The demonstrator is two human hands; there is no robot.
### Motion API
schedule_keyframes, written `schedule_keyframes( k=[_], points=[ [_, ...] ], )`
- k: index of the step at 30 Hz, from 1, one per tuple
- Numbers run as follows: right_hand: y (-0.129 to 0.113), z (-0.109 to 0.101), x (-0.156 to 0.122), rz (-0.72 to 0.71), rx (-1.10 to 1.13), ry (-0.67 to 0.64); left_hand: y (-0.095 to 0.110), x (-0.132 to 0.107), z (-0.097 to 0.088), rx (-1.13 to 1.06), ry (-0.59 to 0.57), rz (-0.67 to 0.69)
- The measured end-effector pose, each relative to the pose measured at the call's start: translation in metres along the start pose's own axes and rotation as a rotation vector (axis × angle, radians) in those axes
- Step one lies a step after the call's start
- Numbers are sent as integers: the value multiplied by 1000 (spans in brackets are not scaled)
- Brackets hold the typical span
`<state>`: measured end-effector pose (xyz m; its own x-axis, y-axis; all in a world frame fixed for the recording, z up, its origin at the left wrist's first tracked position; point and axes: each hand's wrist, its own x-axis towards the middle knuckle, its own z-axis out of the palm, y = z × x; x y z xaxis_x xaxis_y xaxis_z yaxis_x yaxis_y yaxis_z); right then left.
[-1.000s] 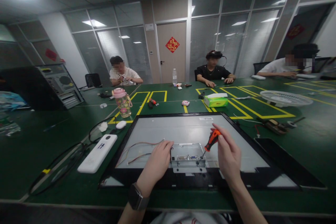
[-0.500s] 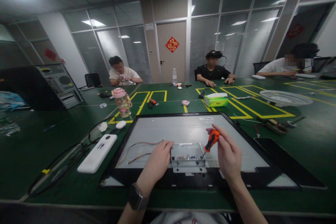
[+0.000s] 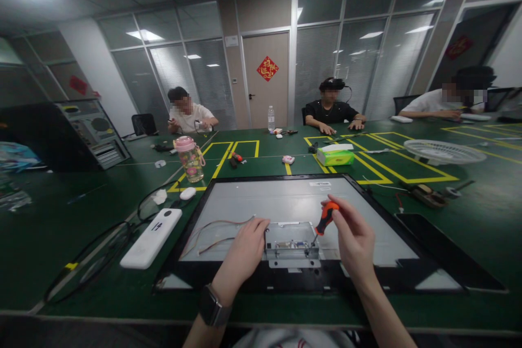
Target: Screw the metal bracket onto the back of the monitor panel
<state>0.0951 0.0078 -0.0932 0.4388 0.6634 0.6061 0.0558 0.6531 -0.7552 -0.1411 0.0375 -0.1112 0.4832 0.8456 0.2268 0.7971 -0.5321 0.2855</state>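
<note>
A monitor point(image 3: 285, 201) lies face down on the green table, its grey metal back up. Near its front edge sits a small metal cover plate point(image 3: 291, 247) with connector ports. My right hand point(image 3: 354, 239) is closed on a small orange-and-black screwdriver point(image 3: 324, 218), whose tip rests at the plate's right side. My left hand point(image 3: 244, 254), a watch on its wrist, rests with curled fingers against the plate's left edge. Thin wires point(image 3: 216, 228) run left from the plate across the panel.
A white power brick point(image 3: 151, 237) with black cable lies left of the monitor, a pink-lidded bottle point(image 3: 190, 159) behind it. A tissue pack point(image 3: 335, 156), a white fan grille point(image 3: 444, 152) and a computer case point(image 3: 87, 133) stand around. Three people sit at the far side.
My right hand has shifted the screwdriver handle slightly left and more upright. The left hand has stayed put on the plate. The person at far left has moved their hands.
</note>
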Motion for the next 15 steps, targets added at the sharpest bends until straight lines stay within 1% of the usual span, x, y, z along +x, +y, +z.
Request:
schedule_keyframes(
  k=[4, 10, 15],
  points=[
    [-2, 0, 2, -88, -56, 27, 0, 1, 0, 7, -12, 1],
    [0, -1, -1, 1, 23, -28, -3, 0, 4, -12, 31, 13],
    [-2, 1, 4, -93, -4, 27, -1, 0, 0, -7, 1, 6]
  ],
)
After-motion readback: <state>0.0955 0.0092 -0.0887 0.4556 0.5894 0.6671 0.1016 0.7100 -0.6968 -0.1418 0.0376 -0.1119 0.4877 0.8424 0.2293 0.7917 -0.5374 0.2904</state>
